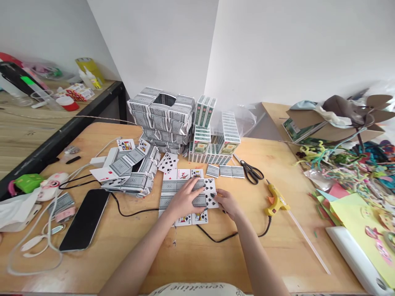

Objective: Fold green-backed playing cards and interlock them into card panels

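A flat panel of playing cards (168, 187) lies in front of me, patterned backs in the middle and faces showing along its edges. My left hand (185, 197) rests on it with fingers spread. At the panel's right side, my right hand (227, 203) pinches the edge of a spade playing card (210, 186), its fingertips partly hidden. Small folded card pieces (231, 171) sit just beyond. Behind the panel stand a box built of folded cards (166, 117) with a square opening on top and stacked green-and-white card packs (230, 135).
A yellow hot glue gun (276, 200) with a long glue stick lies to the right, its cord crossing near my wrists. Black scissors (253, 172) lie behind it. On the left are a phone (86, 220), white cables and loose cards (126, 144). Pipe cleaners (345, 164) and coloured paper crowd the right.
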### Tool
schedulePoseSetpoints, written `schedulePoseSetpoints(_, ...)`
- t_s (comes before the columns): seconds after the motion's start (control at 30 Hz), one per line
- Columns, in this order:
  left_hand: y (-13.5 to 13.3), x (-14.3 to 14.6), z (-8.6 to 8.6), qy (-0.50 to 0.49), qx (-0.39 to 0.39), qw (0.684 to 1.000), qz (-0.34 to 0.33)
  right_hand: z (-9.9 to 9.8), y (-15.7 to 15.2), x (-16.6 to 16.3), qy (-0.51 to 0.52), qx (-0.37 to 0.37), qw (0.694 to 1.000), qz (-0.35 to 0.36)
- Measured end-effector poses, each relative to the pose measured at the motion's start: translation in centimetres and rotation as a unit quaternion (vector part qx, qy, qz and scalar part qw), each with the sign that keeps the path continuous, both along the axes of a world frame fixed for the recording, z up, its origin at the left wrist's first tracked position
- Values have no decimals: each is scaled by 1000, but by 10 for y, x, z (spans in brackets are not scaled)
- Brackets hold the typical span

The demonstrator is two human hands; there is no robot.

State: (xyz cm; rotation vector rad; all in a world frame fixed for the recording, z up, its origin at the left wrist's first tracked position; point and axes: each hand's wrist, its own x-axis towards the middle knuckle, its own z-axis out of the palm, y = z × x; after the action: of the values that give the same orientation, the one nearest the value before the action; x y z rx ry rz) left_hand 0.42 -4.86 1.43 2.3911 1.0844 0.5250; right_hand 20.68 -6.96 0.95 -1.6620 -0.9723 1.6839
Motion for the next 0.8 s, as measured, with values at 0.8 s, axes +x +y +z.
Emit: schedulePoseSetpoints(0.8,-1,1,3,12,18,1000,3,-1,2,-2,-3,20,1000,-15)
